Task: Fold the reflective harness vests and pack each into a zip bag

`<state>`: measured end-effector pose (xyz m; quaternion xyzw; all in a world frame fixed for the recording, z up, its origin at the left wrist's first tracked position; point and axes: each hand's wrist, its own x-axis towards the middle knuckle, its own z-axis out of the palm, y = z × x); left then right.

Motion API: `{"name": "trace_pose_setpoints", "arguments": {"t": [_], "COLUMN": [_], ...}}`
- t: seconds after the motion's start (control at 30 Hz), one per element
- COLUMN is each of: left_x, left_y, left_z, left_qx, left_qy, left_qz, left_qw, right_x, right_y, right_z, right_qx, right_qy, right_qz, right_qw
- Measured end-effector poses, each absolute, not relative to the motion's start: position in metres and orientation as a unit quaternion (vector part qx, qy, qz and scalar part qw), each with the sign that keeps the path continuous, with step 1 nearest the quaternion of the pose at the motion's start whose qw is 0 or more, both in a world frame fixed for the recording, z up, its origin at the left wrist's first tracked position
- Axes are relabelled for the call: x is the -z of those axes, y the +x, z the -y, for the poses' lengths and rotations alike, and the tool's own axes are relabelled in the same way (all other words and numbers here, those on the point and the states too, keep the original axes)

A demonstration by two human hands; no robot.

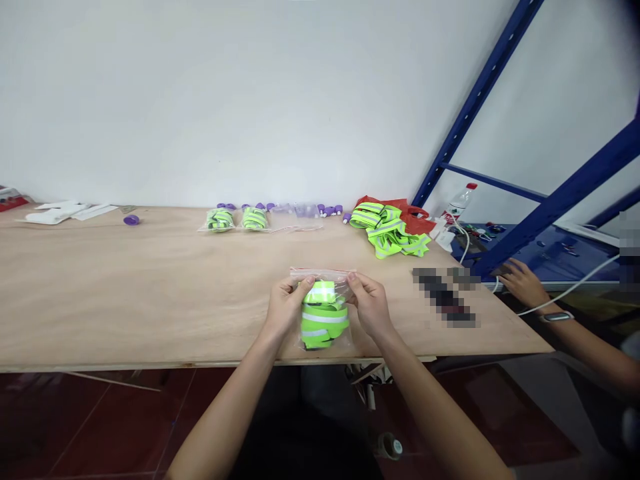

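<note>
A clear zip bag [345,340] lies near the table's front edge, its red-lined zip strip at the far end. Inside it are rolled neon-yellow reflective straps [324,321] with silver stripes. My left hand [287,303] pinches the bag's upper left side between thumb and fingers. On the upper right side, my right hand [370,305] grips the bag in the same way. Both thumbs rest on top of the plastic, just below the zip. Fingers beneath the bag are partly hidden.
Two filled bags [220,220] lie by the wall near purple pieces [327,211] and flat clear bags [295,212]. Loose reflective straps [390,230] sit on a red plastic bag [413,215]. Blue shelving [500,250] stands right, where another person's hand [524,283] reaches in.
</note>
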<state>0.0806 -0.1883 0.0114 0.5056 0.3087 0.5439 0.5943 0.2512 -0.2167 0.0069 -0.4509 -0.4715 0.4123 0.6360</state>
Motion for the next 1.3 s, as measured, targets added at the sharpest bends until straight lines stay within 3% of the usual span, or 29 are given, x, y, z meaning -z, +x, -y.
{"name": "trace_pose_setpoints", "arguments": {"t": [0.87,1.3], "left_x": [-0.019,-0.012], "left_y": [0.086,0.091], "left_z": [0.204,0.198], "left_qx": [-0.607,-0.550], "left_qy": [0.448,0.430], "left_qz": [-0.354,-0.334], "left_qw": [0.553,0.633], "right_x": [-0.019,-0.029], "right_y": [0.262,0.258], "right_z": [0.229,0.229], "right_qx": [-0.364,-0.374], "right_qy": [-0.458,-0.466], "right_qz": [0.497,0.508], "right_qw": [0.641,0.620]}}
